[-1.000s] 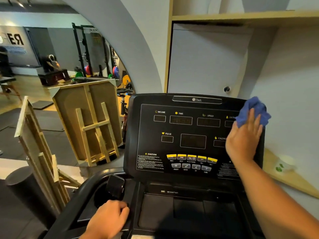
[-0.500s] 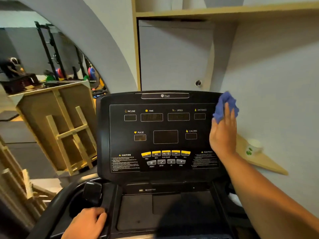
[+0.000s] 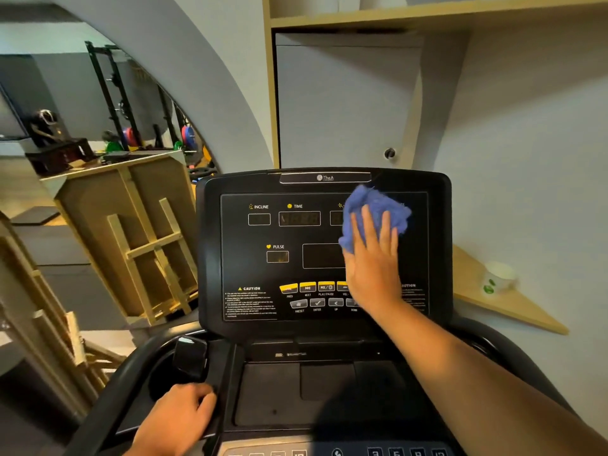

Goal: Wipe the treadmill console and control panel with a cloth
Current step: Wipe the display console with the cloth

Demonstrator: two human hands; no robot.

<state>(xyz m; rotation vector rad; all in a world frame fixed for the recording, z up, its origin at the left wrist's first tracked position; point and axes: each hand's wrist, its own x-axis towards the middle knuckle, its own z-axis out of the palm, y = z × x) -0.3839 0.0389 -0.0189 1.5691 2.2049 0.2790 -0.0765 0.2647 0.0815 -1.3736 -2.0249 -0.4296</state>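
Note:
The black treadmill console (image 3: 250, 268) stands upright in front of me, with dark displays and a row of yellow and grey buttons (image 3: 307, 287). My right hand (image 3: 371, 258) lies flat against the upper right part of the display face, pressing a blue cloth (image 3: 375, 205) onto it; the cloth covers the speed and distance readouts. My left hand (image 3: 179, 419) grips the left handlebar (image 3: 131, 383) below the console. A lower control panel (image 3: 404, 451) with numbered keys shows at the bottom edge.
A black tray area (image 3: 322, 390) sits below the console. A wooden corner shelf (image 3: 506, 307) on the right wall holds a white cup (image 3: 498, 278). Wooden frames (image 3: 138, 238) lean at left. A cabinet (image 3: 342, 103) stands behind the console.
My right hand has slid the cloth leftward from the console's right edge onto the display face. The left hand stays on the handlebar. The view has shifted slightly.

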